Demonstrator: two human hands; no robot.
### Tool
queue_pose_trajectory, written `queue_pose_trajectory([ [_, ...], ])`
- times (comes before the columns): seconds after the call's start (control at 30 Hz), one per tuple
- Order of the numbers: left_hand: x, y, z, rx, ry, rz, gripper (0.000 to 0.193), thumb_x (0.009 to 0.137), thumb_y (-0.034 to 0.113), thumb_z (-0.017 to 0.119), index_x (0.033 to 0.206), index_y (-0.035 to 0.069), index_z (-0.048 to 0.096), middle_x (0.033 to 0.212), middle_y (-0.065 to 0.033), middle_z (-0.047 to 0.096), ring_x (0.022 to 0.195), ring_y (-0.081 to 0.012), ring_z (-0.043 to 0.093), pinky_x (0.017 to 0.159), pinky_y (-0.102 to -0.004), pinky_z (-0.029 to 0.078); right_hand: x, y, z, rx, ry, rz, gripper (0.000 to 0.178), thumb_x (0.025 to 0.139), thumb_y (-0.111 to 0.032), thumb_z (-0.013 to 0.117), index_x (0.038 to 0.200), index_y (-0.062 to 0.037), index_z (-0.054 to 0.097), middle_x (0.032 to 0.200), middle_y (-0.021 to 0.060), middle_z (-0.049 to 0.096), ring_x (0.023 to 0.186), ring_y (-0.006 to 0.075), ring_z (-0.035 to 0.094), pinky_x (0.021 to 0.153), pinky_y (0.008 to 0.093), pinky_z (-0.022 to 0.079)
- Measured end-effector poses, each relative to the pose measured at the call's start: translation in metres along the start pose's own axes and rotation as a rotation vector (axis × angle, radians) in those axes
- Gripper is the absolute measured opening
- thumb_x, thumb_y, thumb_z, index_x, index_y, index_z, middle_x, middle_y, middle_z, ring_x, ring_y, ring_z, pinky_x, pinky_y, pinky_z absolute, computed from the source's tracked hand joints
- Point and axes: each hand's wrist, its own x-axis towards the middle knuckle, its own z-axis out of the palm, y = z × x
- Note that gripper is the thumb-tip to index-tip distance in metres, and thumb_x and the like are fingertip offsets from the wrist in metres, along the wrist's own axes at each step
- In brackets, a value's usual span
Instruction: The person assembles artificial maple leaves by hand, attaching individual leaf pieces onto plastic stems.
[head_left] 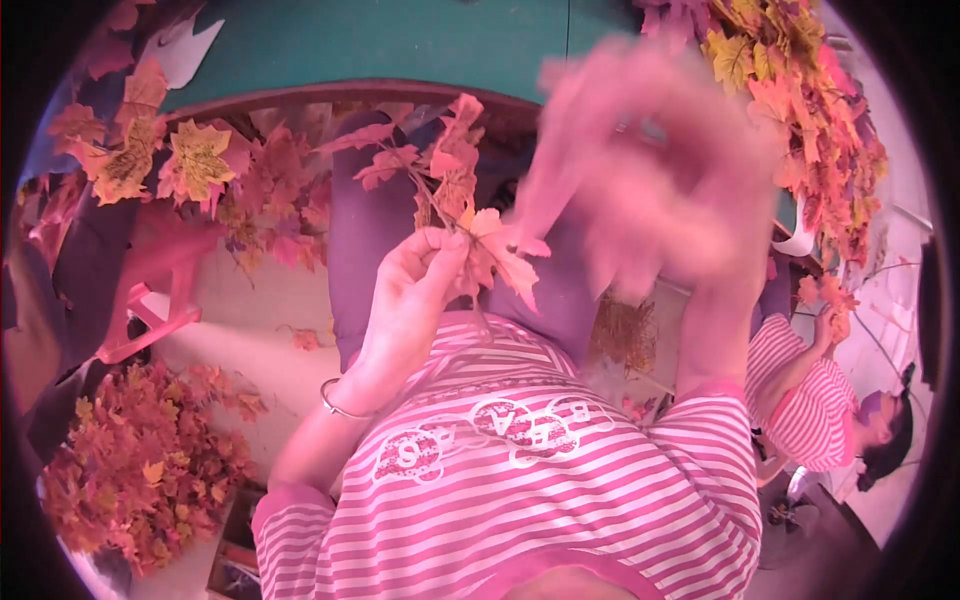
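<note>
My left hand point(420, 270) is closed in a pinch on a maple leaf branch point(455, 160), held above my lap. Its thin brown stem rises from my fingertips with reddish leaves along it. A pale orange leaf point(497, 255) spreads out just right of the pinch. My right hand point(690, 225) is raised on the right, smeared by motion, so its fingers cannot be made out. Blurred pink leaf shapes point(570, 140) surround it; whether the hand holds them is unclear.
A green table point(380, 45) with a brown edge lies ahead, leaves hanging from it. Heaped leaves point(150, 470) sit on the lower left floor near a pink stool point(165, 300). More leaves point(815, 130) drape at right. A co-worker in a striped shirt point(805, 400) holds leaves there.
</note>
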Motion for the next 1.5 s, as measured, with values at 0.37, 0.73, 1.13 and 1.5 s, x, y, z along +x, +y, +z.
queue_pose_trajectory([
  [0.37,-0.003,-0.017,0.019,0.089,0.084,0.135,0.018,0.104,0.019,0.063,0.098,0.003,0.058,0.089,-0.0031,0.068,0.072,-0.005,0.054,0.068,-0.0216,0.046,-0.12,0.019,0.095,0.288,0.312,0.596,0.012,0.086,0.008,0.072,0.097,0.0039,0.07,0.087,0.0095,0.065,0.063,0.0137,0.065,0.054,0.0241,0.051],
  [0.73,-0.002,-0.02,0.028,0.055,0.152,0.167,0.019,0.103,0.019,0.063,0.097,0.001,0.06,0.086,-0.003,0.067,0.069,-0.0041,0.052,0.064,-0.0202,0.044,-0.129,0.031,0.125,-0.063,0.426,0.32,0.017,0.082,0.006,0.076,0.098,0.0025,0.071,0.085,0.0128,0.07,0.071,0.0229,0.068,0.062,0.0292,0.053],
  [1.13,0.004,-0.021,0.032,0.123,0.201,0.232,0.013,0.102,0.013,0.064,0.098,0.001,0.06,0.088,-0.0036,0.067,0.072,-0.005,0.057,0.066,-0.0201,0.048,-0.122,0.035,0.128,-0.135,0.443,0.309,0.016,0.083,0.006,0.075,0.098,0.0027,0.07,0.086,0.0132,0.068,0.071,0.0252,0.068,0.062,0.0307,0.053],
  [1.5,0.001,-0.023,0.038,0.135,0.164,0.213,0.01,0.1,0.008,0.067,0.097,0.0,0.062,0.089,-0.0051,0.069,0.077,-0.0067,0.062,0.066,-0.02,0.05,-0.128,0.042,0.108,-0.218,0.343,0.238,0.02,0.078,0.013,0.074,0.096,0.004,0.071,0.081,0.0125,0.069,0.07,0.0223,0.068,0.062,0.0302,0.053],
])
